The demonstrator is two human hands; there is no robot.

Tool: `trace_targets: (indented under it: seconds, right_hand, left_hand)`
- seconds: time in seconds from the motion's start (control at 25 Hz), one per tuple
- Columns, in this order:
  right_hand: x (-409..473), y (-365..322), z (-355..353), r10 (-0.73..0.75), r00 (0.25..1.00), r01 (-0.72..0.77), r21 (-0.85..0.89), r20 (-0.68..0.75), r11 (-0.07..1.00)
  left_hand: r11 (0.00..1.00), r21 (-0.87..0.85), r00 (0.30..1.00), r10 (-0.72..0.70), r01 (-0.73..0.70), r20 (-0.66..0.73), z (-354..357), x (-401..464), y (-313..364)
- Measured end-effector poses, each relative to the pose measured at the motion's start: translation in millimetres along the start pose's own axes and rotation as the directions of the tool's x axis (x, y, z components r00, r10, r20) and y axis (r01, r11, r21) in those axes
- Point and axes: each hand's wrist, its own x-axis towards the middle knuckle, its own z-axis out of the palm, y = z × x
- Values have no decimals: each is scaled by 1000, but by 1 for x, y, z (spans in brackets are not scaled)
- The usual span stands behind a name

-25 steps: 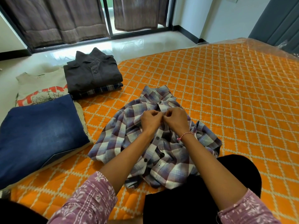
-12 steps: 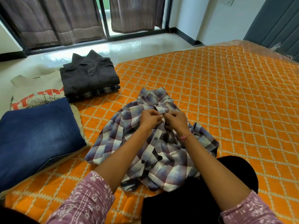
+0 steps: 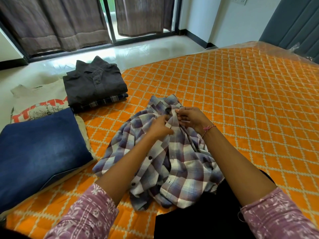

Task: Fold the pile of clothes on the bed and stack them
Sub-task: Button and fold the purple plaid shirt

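Hands, left hand (image 3: 159, 128) and right hand (image 3: 191, 119), pinch the plaid shirt (image 3: 179, 163) placket on the bed (image 3: 241, 100); a misaligned button could skew the fold.

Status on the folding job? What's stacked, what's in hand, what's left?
Done: folded dark grey shirt stacked on a folded checked garment; folded jeans lie on a printed T-shirt. In hand: left hand and right hand pinch the placket of the crumpled plaid shirt near its collar. Left: fold that shirt and stack it.
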Motion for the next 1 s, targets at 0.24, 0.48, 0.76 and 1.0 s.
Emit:
trace_targets:
  seconds: [0.24, 0.48, 0.76, 1.0]
  right_hand:
    - [37, -12, 1, -35, 991, 30, -43, -125, 999]
    - [27, 39, 14, -202, 941, 92, -370, -272, 925]
    - [-10, 96, 50, -349, 893, -12, -790, -284, 613]
    - [-1, 97, 56, -290, 896, -104, -795, -336, 598]
  left_hand:
    - [970, -231, 996, 57, -70, -62, -3, -3, -28]
    - [942, -328, 976, -8, -66, -218, 4, -2, -43]
    - [969, -245, 941, -95, 13, -325, 8, -6, -52]
    - [930, -356, 936, -203, 92, -288, 10, -8, -54]
